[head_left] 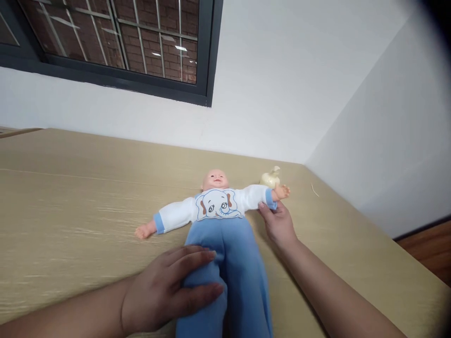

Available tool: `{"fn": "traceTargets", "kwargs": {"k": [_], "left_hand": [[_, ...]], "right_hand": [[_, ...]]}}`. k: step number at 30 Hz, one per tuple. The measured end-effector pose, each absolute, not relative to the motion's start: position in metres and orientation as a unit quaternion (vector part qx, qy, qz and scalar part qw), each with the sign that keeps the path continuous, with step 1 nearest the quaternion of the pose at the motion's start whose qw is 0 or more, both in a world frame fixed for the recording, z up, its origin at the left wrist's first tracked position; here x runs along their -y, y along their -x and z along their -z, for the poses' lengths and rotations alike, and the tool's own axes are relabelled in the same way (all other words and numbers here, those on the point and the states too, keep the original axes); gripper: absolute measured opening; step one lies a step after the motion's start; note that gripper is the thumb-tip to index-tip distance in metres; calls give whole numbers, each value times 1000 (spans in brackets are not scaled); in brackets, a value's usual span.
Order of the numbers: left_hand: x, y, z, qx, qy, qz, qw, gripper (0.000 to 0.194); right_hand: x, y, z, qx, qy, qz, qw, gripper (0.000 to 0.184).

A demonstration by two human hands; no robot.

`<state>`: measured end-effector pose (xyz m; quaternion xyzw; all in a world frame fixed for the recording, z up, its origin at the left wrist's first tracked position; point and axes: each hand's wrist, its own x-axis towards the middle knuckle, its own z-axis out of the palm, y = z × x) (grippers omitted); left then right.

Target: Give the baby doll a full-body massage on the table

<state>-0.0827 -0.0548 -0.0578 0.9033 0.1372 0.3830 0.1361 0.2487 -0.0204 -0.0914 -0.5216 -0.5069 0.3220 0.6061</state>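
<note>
A baby doll (218, 206) lies on its back on a light wooden table (70, 197), arms spread. It wears a white top with an elephant print and blue trousers (236, 263). My left hand (169, 291) rests on the doll's left trouser leg, thumb and fingers closed around the blue cloth. My right hand (278, 223) pinches the blue cuff of the doll's sleeve (271, 198) at the wrist. A small cream-coloured object (270, 178) lies just beyond that doll hand.
White walls meet in a corner behind the table on the right. A dark-framed window (116, 42) with bars is at upper left. The table's right edge (416, 253) drops to a wooden floor.
</note>
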Motion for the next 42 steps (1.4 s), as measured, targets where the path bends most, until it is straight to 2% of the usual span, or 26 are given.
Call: {"fn": "traceTargets", "kwargs": {"k": [3, 5, 8, 13, 20, 26, 30, 34, 39, 42], "left_hand": [[51, 86, 59, -116, -916, -369, 107, 48], [49, 88, 59, -92, -928, -355, 72, 44], [47, 89, 61, -103, -930, -342, 82, 44], [39, 85, 72, -134, -923, -328, 147, 36], [27, 78, 81, -159, -899, -325, 246, 37], [27, 76, 85, -146, -902, -332, 236, 38], [32, 77, 83, -152, -918, -318, 180, 33], [34, 78, 79, -154, -932, -296, 140, 33], [33, 80, 79, -152, -927, -290, 183, 36], [33, 83, 78, -127, -920, -307, 207, 42]], "right_hand": [[30, -232, 86, 557, 555, -163, 596, 46], [35, -223, 85, 622, 549, -85, 552, 50], [37, -217, 88, 698, 547, 0, 463, 61], [32, -215, 94, 779, 521, 6, 348, 78], [30, -212, 81, 816, 521, 0, 249, 70], [26, -205, 58, 812, 565, 24, 145, 69], [21, -195, 41, 811, 579, 48, 68, 73], [20, -189, 37, 812, 579, 58, 57, 74], [22, -197, 37, 812, 576, 34, 91, 72], [21, -208, 40, 808, 572, -1, 139, 67]]}}
